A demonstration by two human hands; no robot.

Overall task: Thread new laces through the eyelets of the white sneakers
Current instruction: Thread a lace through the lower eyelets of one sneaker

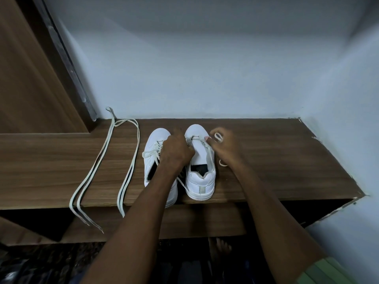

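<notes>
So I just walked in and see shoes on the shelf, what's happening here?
A person is lacing the right sneaker on a wooden shelf. Their left hand and right hand both work its lace near the toe-end eyelets. The left sneaker has a lace in it; two loose laces lie further left.

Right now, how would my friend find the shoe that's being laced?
Look at the long wooden shelf against the pale wall. Two white sneakers stand side by side in its middle, toes to the wall. It is the right sneaker: both hands work at its front eyelets, while the left sneaker already has laces tied.
</notes>
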